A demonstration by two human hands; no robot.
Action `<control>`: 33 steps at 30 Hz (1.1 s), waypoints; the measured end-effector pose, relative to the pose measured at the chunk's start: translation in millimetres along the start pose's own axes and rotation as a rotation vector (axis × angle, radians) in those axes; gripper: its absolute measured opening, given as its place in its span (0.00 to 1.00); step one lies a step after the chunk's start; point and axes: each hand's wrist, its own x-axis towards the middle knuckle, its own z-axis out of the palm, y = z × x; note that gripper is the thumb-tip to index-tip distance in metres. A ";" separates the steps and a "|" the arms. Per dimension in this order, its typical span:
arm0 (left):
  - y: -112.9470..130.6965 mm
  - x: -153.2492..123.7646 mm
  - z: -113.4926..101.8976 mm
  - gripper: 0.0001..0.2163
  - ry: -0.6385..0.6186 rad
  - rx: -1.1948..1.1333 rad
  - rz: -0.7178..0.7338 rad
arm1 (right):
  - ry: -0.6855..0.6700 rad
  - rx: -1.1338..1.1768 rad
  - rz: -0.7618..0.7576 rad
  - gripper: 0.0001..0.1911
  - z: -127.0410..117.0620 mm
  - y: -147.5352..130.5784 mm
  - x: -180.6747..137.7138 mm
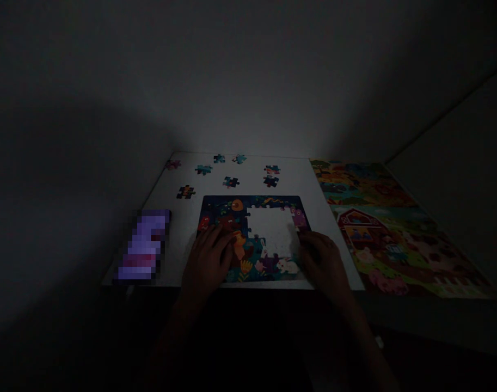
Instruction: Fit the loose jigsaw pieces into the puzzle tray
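Both hands are pressing flat, fingers spread: left hand (pixel 207 260) and right hand (pixel 320 260) apparently steadying the half-built puzzle (pixel 252 238) on the dim table (pixel 183 218); loose pieces (pixel 231 182) are waiting beyond.

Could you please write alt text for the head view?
In dim light, a left hand and right hand rest on a dark, partly finished cardboard jigsaw puzzle on a white table. Loose pieces lie beyond; a colourful farm puzzle lies right.

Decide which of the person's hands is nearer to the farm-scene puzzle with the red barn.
Right. The right hand rests on the dark puzzle's right edge, close beside the farm-scene puzzle. The left hand lies on the dark puzzle's left part, farther away.
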 end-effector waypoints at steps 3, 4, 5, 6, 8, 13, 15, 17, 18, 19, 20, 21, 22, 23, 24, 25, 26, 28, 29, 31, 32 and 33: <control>-1.7 -0.6 0.3 0.13 0.050 -0.021 0.066 | -0.045 -0.085 -0.007 0.19 5.5 2.3 -1.3; -1.7 -1.1 -0.4 0.13 0.072 -0.041 0.101 | -0.060 -0.123 -0.013 0.22 6.4 1.8 -1.9; -1.4 -1.7 -1.6 0.13 0.092 -0.067 0.140 | -0.077 -0.162 -0.021 0.27 6.9 1.1 -2.4; -0.6 -2.5 -3.2 0.12 0.110 -0.095 0.179 | -0.097 -0.196 -0.030 0.31 7.3 0.4 -3.1; 1.8 -4.3 -7.3 0.11 0.142 -0.147 0.248 | -0.131 -0.250 -0.052 0.37 7.8 -0.3 -4.2; 8.3 -6.1 -22.1 0.10 0.266 -0.253 0.352 | -0.156 -0.339 -0.087 0.36 11.9 4.8 -6.3; 10.9 -5.7 -29.4 0.10 0.316 -0.310 0.387 | -0.152 -0.364 -0.109 0.35 15.0 10.3 -7.8; 15.6 -5.7 -34.7 0.11 0.348 -0.339 0.394 | -0.137 -0.382 -0.127 0.35 19.1 17.4 -9.5; 19.1 -6.3 -35.4 0.11 0.329 -0.337 0.379 | -0.138 -0.388 -0.136 0.36 21.4 21.2 -10.2; 23.5 -7.3 -34.2 0.11 0.301 -0.317 0.349 | -0.138 -0.391 -0.149 0.36 23.8 24.8 -10.8; 28.4 -8.9 -31.0 0.11 0.273 -0.310 0.323 | -0.139 -0.395 -0.157 0.36 26.0 28.1 -11.2; 33.7 -11.0 -25.9 0.11 0.244 -0.305 0.282 | -0.138 -0.400 -0.160 0.37 27.8 30.6 -11.4; 39.1 -13.8 -19.3 0.10 0.221 -0.302 0.265 | -0.133 -0.406 -0.156 0.37 29.0 32.3 -11.6; 44.1 -16.9 -11.8 0.10 0.225 -0.285 0.222 | -0.130 -0.414 -0.142 0.38 29.5 33.0 -11.6; 48.6 -20.5 -4.2 0.09 0.245 -0.264 0.187 | -0.129 -0.420 -0.126 0.37 29.2 32.8 -11.5; 52.2 -24.2 2.9 0.09 0.255 -0.251 0.182 | -0.137 -0.426 -0.113 0.37 28.2 31.7 -11.4; 54.9 -27.9 8.9 0.09 0.269 -0.231 0.175 | -0.152 -0.431 -0.106 0.37 26.7 29.9 -11.1; 57.2 -34.2 17.1 0.10 0.299 -0.201 0.181 | -0.180 -0.440 -0.100 0.36 22.9 24.9 -10.3; 56.9 -36.4 19.3 0.10 0.310 -0.189 0.187 | -0.189 -0.443 -0.098 0.36 21.1 22.2 -9.8; 54.9 -39.2 21.4 0.11 0.321 -0.172 0.211 | -0.197 -0.444 -0.083 0.37 18.5 17.3 -8.7; 53.6 -39.8 21.7 0.12 0.325 -0.164 0.225 | -0.202 -0.442 -0.072 0.37 17.6 15.3 -8.1; 52.5 -40.3 21.9 0.12 0.329 -0.156 0.238 | -0.206 -0.438 -0.059 0.37 17.0 13.6 -7.5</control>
